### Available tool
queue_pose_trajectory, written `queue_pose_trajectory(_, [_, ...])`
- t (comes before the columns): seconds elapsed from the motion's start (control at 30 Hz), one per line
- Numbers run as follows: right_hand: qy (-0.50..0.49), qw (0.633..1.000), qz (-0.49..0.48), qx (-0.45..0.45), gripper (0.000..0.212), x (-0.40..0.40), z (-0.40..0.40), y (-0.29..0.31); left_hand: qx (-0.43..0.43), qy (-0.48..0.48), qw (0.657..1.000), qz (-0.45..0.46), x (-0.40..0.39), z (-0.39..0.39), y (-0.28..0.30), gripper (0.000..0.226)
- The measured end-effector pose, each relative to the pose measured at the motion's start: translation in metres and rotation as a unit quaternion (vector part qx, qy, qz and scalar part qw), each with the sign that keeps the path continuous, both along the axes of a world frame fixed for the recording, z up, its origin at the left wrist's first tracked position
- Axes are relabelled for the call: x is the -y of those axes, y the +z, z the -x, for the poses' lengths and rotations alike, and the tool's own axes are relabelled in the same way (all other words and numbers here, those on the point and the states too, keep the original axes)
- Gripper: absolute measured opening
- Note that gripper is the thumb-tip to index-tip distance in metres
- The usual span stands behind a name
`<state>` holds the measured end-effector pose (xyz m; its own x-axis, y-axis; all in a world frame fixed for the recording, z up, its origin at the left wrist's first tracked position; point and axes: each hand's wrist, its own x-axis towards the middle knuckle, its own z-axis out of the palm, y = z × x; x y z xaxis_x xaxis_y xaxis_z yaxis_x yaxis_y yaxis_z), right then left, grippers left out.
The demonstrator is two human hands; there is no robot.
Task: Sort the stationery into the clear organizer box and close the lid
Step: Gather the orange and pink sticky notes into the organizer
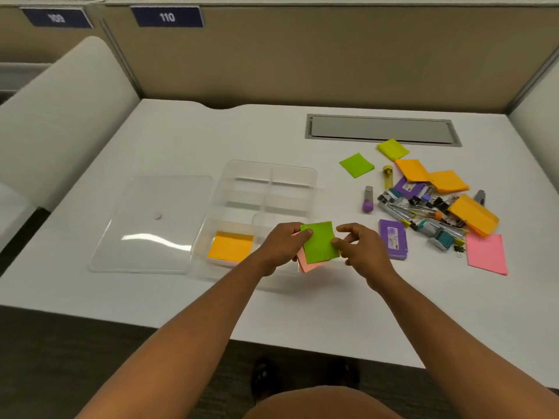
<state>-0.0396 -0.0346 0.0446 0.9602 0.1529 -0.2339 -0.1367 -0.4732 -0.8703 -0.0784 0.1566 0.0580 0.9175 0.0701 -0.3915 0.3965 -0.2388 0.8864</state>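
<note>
White desk (181, 140): both hands' fingers (305, 234) pinch square green paper notes (320, 243) over clear plastic organizer (269, 170).

An office or study hall with numbered seats: a white surface (187, 140) is fenced by beige partitions (302, 55) carrying dark blue number plates, 110 (167, 17) and one beside it (57, 18). A grey cable hatch (382, 130) is set flush into the surface, a pale padded chair back (60, 116) stands left, and dark carpet (60, 358) lies below.
</note>
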Motion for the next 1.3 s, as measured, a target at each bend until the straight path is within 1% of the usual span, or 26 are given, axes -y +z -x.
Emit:
queue_pose_trajectory(0.07, [0.03, 0.999, 0.032, 0.005, 0.03, -0.011, 0.008, 0.001, -0.009, 0.001, 1.0, 0.004, -0.013, 0.011, 0.001, 0.025])
queue_pose_trajectory(0.1, [0.049, 0.998, 0.029, -0.005, 0.029, -0.016, 0.011, 0.001, -0.01, 0.003, 1.0, 0.012, -0.018, 0.015, 0.001, 0.022])
queue_pose_trajectory(0.17, [0.08, 0.996, 0.006, -0.034, 0.018, -0.029, 0.02, 0.002, -0.005, 0.019, 0.999, 0.028, -0.03, 0.025, 0.002, 0.017])
queue_pose_trajectory(0.23, [0.085, 0.995, -0.012, -0.052, 0.008, -0.04, 0.026, 0.002, 0.01, 0.052, 0.998, 0.024, -0.041, 0.032, 0.004, 0.017])
queue_pose_trajectory(0.33, [0.081, 0.993, -0.042, -0.079, 0.003, -0.055, 0.034, 0.005, 0.024, 0.097, 0.995, -0.005, -0.058, 0.041, 0.005, 0.021])
queue_pose_trajectory(0.47, [0.087, 0.987, -0.059, -0.117, 0.006, -0.073, 0.04, 0.01, 0.033, 0.134, 0.99, -0.02, -0.079, 0.052, 0.005, 0.029])
queue_pose_trajectory(0.6, [0.078, 0.986, -0.065, -0.133, 0.009, -0.098, 0.042, 0.015, 0.073, 0.184, 0.975, -0.104, -0.107, 0.065, 0.0, 0.025])
queue_pose_trajectory(0.7, [0.055, 0.988, -0.068, -0.127, 0.013, -0.116, 0.04, 0.016, 0.087, 0.214, 0.962, -0.143, -0.122, 0.073, -0.005, 0.022])
queue_pose_trajectory(0.77, [0.042, 0.99, -0.063, -0.117, 0.012, -0.129, 0.038, 0.016, 0.087, 0.224, 0.961, -0.136, -0.129, 0.078, -0.008, 0.021])
queue_pose_trajectory(0.83, [0.039, 0.992, -0.051, -0.108, 0.01, -0.142, 0.037, 0.016, 0.08, 0.241, 0.962, -0.105, -0.134, 0.082, -0.011, 0.022])
queue_pose_trajectory(0.93, [0.053, 0.995, -0.014, -0.089, 0.01, -0.16, 0.038, 0.016, 0.069, 0.257, 0.961, -0.078, -0.137, 0.084, -0.011, 0.022])
queue_pose_trajectory(1.0, [0.067, 0.994, 0.007, -0.082, 0.013, -0.172, 0.04, 0.015, 0.065, 0.256, 0.961, -0.08, -0.139, 0.085, -0.011, 0.021])
queue_pose_trajectory(1.17, [0.085, 0.991, 0.025, -0.099, 0.016, -0.184, 0.042, 0.012, 0.067, 0.261, 0.959, -0.083, -0.146, 0.087, -0.012, 0.018])
queue_pose_trajectory(1.3, [0.101, 0.991, 0.064, -0.068, 0.014, -0.184, 0.042, 0.008, 0.077, 0.267, 0.957, -0.088, -0.151, 0.087, -0.012, 0.016])
